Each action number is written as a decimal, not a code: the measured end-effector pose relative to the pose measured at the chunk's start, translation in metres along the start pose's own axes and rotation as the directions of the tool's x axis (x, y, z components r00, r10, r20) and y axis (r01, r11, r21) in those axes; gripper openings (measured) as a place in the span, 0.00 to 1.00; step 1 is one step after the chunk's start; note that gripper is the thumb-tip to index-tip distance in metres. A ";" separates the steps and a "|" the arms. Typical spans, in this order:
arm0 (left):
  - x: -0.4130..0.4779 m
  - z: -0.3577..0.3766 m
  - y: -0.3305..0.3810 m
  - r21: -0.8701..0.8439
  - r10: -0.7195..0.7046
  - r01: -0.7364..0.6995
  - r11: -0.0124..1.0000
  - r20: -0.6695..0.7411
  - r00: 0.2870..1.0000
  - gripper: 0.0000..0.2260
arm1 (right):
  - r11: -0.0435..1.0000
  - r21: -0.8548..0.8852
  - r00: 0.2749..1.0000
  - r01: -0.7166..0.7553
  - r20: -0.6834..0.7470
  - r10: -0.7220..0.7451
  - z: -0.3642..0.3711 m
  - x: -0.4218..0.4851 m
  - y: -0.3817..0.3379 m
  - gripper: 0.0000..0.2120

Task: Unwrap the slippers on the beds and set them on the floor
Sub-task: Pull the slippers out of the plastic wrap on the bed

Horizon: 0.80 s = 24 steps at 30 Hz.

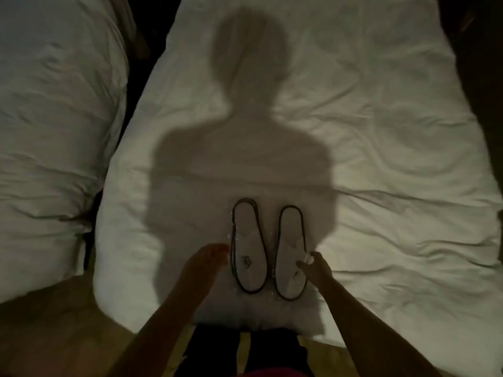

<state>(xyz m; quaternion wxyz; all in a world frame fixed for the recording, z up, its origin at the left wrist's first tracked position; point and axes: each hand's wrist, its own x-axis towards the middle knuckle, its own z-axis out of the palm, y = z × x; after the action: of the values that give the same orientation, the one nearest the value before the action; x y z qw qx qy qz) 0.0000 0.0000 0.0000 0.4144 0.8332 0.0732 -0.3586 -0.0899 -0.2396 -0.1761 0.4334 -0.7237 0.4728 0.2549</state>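
Observation:
Two white slippers with dark trim lie side by side near the foot of the white bed (381, 159), inside clear plastic wrap that glints at their edges. The left slipper (247, 240) has a dark logo on its toe; the right slipper (290, 246) lies just beside it. My left hand (206, 261) rests at the left slipper's left edge, fingers together, touching the wrap. My right hand (315, 265) pinches the plastic wrap at the right slipper's right side. My shadow covers both slippers.
A second white bed (54, 131) stands to the left, with a dark gap (136, 91) between the beds. Wooden floor (54, 336) shows at the bottom left. My dark-clothed legs (231, 349) stand against the foot of the bed. The room is dim.

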 end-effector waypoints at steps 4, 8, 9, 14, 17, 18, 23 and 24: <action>-0.004 0.013 -0.024 -0.147 -0.126 0.121 0.982 -0.029 0.992 0.10 | 0.979 0.152 0.987 -0.136 0.104 0.121 0.022 0.025 0.005 0.39; -0.003 0.019 -0.032 -0.192 -0.208 0.201 0.961 -0.017 0.978 0.08 | 0.976 0.117 0.978 -0.183 0.118 0.169 0.041 0.030 0.008 0.28; -0.002 0.020 -0.033 -0.208 -0.203 0.196 0.958 -0.012 0.979 0.08 | 0.966 0.186 0.978 -0.178 0.142 0.153 0.043 0.028 0.008 0.22; 0.005 0.024 -0.018 -0.261 -0.094 0.080 0.962 -0.042 0.995 0.09 | 0.886 0.446 0.962 -0.125 0.271 -0.001 0.029 -0.020 -0.006 0.13; 0.014 0.033 -0.006 -0.240 -0.052 0.060 0.969 0.036 0.998 0.21 | 0.880 0.472 0.922 -0.054 0.362 -0.138 0.017 -0.063 -0.013 0.15; 0.015 0.036 -0.002 -0.242 -0.054 0.076 0.967 0.095 0.994 0.24 | 0.880 0.473 0.904 -0.036 0.391 -0.173 0.014 -0.079 -0.015 0.15; 0.013 0.036 0.002 -0.311 -0.002 0.056 0.949 0.171 0.985 0.16 | 0.810 0.583 0.845 0.063 0.400 -0.354 -0.005 -0.122 -0.035 0.14; 0.012 0.033 0.000 -0.331 0.013 0.043 0.943 0.167 0.986 0.15 | 0.756 0.648 0.889 0.089 0.291 -0.354 -0.014 -0.122 -0.041 0.18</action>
<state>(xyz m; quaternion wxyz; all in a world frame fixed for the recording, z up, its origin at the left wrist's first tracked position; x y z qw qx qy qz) -0.0091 -0.0267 -0.0211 0.5512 0.7177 0.1041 -0.4125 -0.1050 -0.1882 -0.0585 0.7601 -0.5259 0.3407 0.1723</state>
